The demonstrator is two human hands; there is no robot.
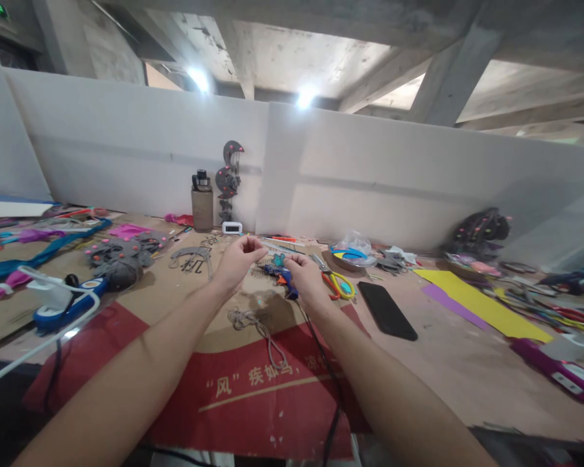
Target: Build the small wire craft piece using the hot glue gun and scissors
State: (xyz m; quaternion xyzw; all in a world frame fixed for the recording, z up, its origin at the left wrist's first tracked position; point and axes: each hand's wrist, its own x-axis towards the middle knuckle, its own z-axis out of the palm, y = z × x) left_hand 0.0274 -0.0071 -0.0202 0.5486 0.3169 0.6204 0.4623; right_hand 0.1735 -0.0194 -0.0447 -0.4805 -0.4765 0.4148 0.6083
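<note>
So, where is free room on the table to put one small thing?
Between the black phone, the purple sheet and the magenta power strip. Crowded: the left side, around the blue power strip, and around the scissors.

1 small teal piece [279,259], roughly butterfly-shaped, at the pinch of the right hand [305,275]
</note>
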